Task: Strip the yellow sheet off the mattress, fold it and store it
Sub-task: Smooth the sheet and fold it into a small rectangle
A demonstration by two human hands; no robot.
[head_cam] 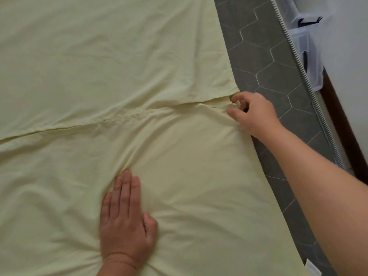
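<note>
While lying spread over the grey mattress (264, 62), yellow sheet (99, 66) being pinched at its folded edge by right hand (253, 112); left hand (125, 218) pressing flat, fingers straight, below-left of that pinch.

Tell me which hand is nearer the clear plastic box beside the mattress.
Right. The right hand pinches the yellow sheet at the mattress edge, below the clear plastic box; the left hand presses flat, farther away.

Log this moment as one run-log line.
stage: folding | left hand: flat on sheet | right hand: pinching sheet edge | mattress: grey strip bare
</note>
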